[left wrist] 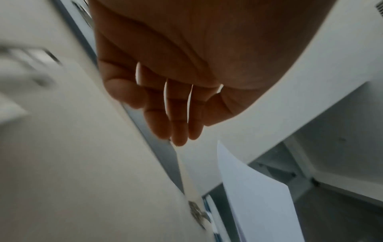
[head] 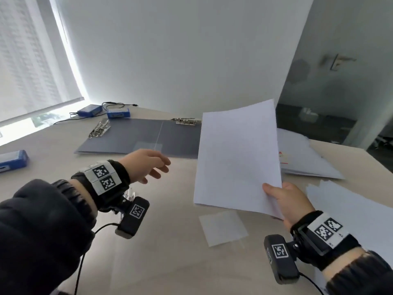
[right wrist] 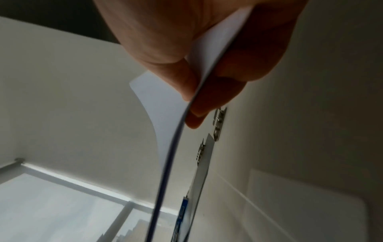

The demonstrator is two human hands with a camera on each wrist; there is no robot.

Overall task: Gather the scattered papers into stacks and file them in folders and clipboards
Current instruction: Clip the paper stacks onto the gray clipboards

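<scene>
On the left of the table [head: 53, 145] lie blue boxes [head: 12, 160] with cables, apart from the work. Next comes the grey folder [head: 138, 137], spread open and flat, its metal clips [head: 99, 129] at the left edge and top right; nothing is filed in it, so the filing looks barely begun. The left hand [head: 146, 165] hovers just in front of the folder, fingers loose and holding nothing. A clear plastic sleeve [head: 223, 227] lies flat nearer the person. The right hand [head: 287, 201] pinches the lower corner of a thin stack of white sheets [head: 238, 158], lifted off the table and tilted up beside the folder's right half. Further right, more papers [head: 304, 158] lie in a loose overlapping pile, and others [head: 350, 209] near the right wrist, still to be gathered.
</scene>
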